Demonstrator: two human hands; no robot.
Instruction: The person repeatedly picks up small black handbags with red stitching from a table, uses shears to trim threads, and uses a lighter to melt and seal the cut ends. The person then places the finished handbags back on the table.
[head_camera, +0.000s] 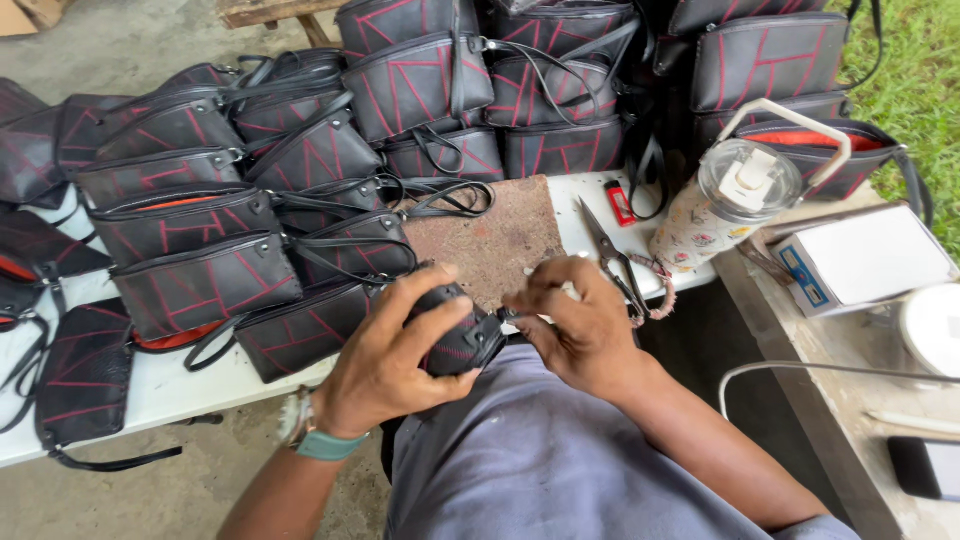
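Head view, looking down over the lap at the near edge of the white table (190, 385). I log the left hand (395, 355) closed around a small black pouch with red stitching (462, 340), thumb over its top and fingers wrapped underneath; the pouch sits just off the table's near edge, above the grey-shirted lap, not resting on anything. The right hand (578, 325) is pinched shut at the pouch's right end, fingertips together on something small there, a thread end or a zip pull; too small for me to tell which. A brown board (490, 235) lies on the table just beyond both hands. To its right, near the table's right edge, lie a pair of scissors (612, 262), a red lighter (620, 203) and a flowered tumbler with a clear lid (722, 205). Finished black bags with red seams (205, 285) are stacked in rows across the left and far side of the table. My judgement: the step in hand is finishing work on the pouch's end, trimming or tidying a loose bit. The next move would call for the left hand to hold the pouch steady while the right keeps tension on the small piece, and the scissors or lighter are just beside the right hand if a tool is needed.
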